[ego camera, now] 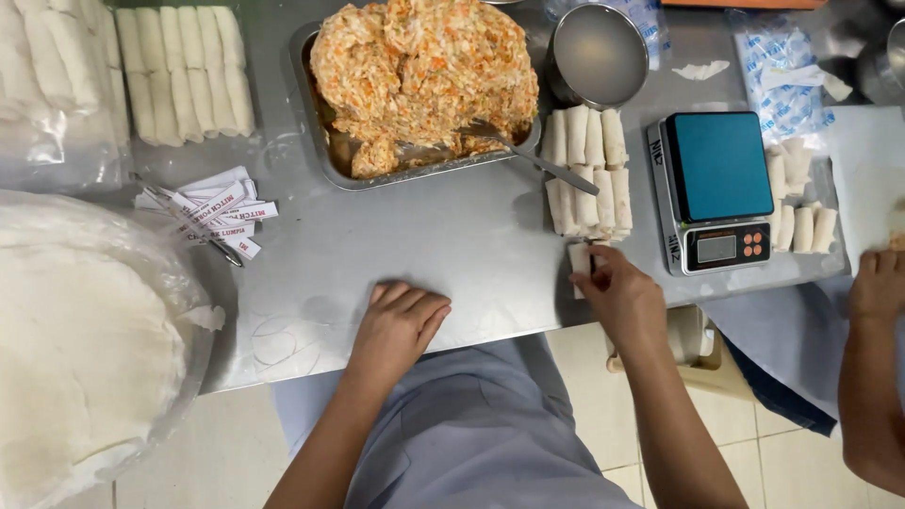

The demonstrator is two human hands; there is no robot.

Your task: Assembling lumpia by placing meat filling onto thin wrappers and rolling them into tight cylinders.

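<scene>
A stainless steel table (452, 236) fills the view, with pale floor tiles (226, 443) showing below its near edge. On it sits a metal tray (325, 151) heaped with orange-flecked filling (424, 66), a spoon (537, 160) leaning out over the rim. Beside it stand a round metal bowl (596, 55) and a blue-topped digital scale (716, 188). A stack of round wrappers (85, 358) lies in plastic at the left, with paper labels (212, 212) just above it. Finished rolls (589, 170) are piled between tray and scale. The left hand (401, 325) rests flat on the table, fingers together and slightly curled. The right hand (617, 292) pinches a single spring roll (578, 256) just below that pile. Another person's hand (877, 283) rests at the far right.
</scene>
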